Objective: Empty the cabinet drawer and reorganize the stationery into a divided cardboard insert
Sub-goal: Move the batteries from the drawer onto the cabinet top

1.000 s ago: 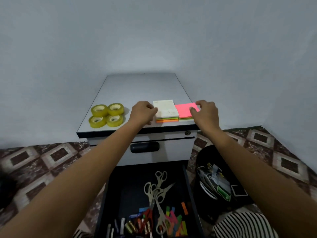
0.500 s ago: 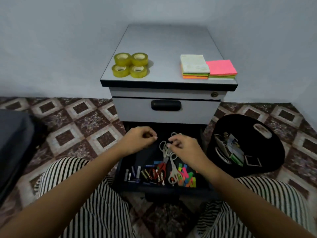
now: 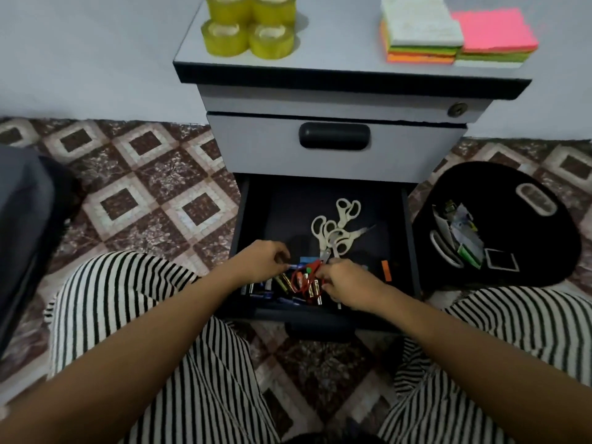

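Open black drawer (image 3: 397, 219): small red-handled scissors (image 3: 302, 281) lie between the hands, blades pointing away, nearest the right hand (image 3: 347, 285). Left hand (image 3: 261, 265) just beside. Both hands' fingers are curled; I cannot tell if they grip anything.

The person wears loose trousers (image 3: 134, 315) with narrow black-and-white stripes; both forearms (image 3: 153, 341) are bare.

On your cabinet (image 3: 320, 100) top: four tape rolls (image 3: 248, 25) at left, two note stacks (image 3: 455, 33) at right, touching side by side. Below, the open drawer (image 3: 410, 245) projects toward you. In it: scissors (image 3: 336, 232) centre-rear, overlapping; batteries (image 3: 285, 283) and pens (image 3: 261, 294) against the front wall. The bin (image 3: 528, 251) stands on the floor (image 3: 144, 203), right of the drawer.
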Available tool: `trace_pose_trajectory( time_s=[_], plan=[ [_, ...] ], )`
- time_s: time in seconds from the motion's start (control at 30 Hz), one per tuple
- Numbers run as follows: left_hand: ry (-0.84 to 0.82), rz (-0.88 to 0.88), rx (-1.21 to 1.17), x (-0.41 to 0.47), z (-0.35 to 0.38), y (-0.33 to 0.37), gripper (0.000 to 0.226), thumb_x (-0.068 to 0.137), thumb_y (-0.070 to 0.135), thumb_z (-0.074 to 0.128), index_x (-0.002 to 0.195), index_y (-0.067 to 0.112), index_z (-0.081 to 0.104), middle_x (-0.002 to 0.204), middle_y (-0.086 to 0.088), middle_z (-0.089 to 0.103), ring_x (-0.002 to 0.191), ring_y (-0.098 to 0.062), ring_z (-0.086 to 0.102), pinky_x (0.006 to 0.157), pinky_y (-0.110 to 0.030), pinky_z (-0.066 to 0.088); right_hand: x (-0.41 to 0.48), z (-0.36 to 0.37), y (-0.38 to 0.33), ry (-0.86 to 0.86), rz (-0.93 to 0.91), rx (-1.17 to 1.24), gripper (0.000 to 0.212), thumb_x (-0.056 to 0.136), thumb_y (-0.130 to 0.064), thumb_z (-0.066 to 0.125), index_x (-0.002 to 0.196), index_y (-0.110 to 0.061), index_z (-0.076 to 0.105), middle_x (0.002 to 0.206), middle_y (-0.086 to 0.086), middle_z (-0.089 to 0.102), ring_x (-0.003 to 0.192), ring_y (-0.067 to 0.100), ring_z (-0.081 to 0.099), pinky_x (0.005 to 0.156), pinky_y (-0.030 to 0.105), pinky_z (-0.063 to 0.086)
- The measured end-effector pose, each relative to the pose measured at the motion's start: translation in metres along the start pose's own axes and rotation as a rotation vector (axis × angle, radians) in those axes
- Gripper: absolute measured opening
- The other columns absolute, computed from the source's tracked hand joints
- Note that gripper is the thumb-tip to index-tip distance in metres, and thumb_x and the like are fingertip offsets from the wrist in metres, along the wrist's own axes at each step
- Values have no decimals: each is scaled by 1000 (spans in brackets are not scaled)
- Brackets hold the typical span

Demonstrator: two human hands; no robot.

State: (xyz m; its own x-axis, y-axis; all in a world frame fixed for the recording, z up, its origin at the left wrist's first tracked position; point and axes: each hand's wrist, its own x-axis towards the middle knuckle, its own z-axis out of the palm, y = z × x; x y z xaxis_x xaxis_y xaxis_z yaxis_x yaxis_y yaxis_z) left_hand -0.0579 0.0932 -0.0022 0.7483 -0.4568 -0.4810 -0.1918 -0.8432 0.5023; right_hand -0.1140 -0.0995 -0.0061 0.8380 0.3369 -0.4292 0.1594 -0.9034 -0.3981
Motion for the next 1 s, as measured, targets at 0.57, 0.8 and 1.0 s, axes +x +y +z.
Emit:
trace_pose_trajectory(
  time_s=[0.57,0.8,1.0],
  plan=[
    [-112,-33,210,15,40,-23,42,89,28,55,128,16,50,122,-16,50,116,-34,47,101,-38,39,43,22,10,-147,-31,-270,40,101,-41,28,119,-18,56,120,2,54,119,24,40,103,50,24],
    [-127,-54,283,18,41,-27,41,89,27,54,128,15,46,126,-14,46,120,-35,40,102,-44,38,36,14,23,-190,70,-470,32,95,-42,45,100,-15,61,105,5,61,114,25,43,99,48,26],
    [-32,-192,246,21,45,-29,44,92,22,51,130,3,37,129,-22,37,120,-39,40,99,-42,40,31,26,23,-116,177,-522,34,95,-46,43,99,-18,61,107,4,63,114,25,47,100,47,24]
  ],
)
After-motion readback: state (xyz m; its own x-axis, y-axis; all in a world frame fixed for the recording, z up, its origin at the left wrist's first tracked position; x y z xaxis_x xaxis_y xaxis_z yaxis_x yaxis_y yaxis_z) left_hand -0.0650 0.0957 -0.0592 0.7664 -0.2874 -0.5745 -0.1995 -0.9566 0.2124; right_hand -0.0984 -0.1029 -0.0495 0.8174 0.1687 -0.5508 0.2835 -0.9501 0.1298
